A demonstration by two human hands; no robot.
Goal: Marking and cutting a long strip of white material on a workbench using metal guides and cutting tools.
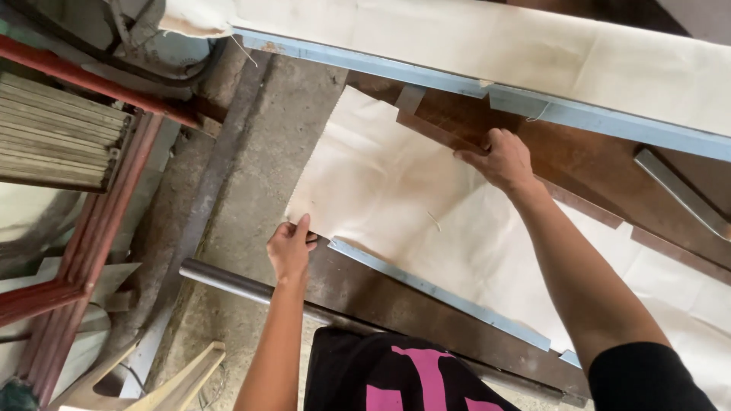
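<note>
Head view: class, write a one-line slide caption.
Left hand pinches the cream cloth at its corner; right hand presses its far edge.

No packages, labels, signs or screens in view.
The head camera's picture holds nothing of that kind: no box, bag, wrapper, sticker, tag, notice or display appears anywhere in it, near the person's hands or at the edges of the scene.
</note>
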